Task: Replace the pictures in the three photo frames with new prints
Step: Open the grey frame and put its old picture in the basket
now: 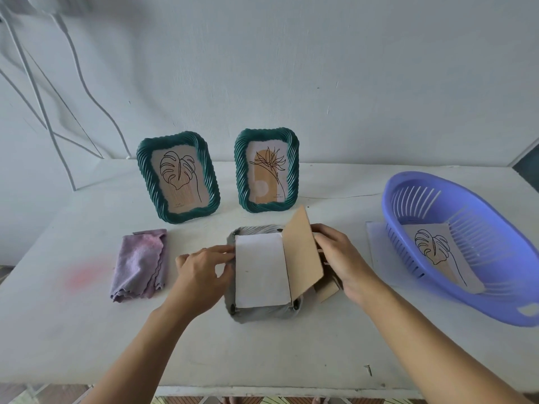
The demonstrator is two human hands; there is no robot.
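The backing board (303,252), gripped in the right fingers (322,230), should be swung clear while the face-down frame (262,312) is steadied by the straight left fingers (215,250).

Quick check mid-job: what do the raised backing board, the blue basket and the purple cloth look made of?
The backing board: looks like matte tan cardboard or fibreboard, flat and thin-edged; which is unclear. The basket: smooth moulded plastic, slotted walls, slight sheen. The cloth: soft fabric, probably microfibre, folded with wavy edges.

Both bare forearms reach forward, left hand (202,272) outstretched, right hand (342,258) curled in a grip.
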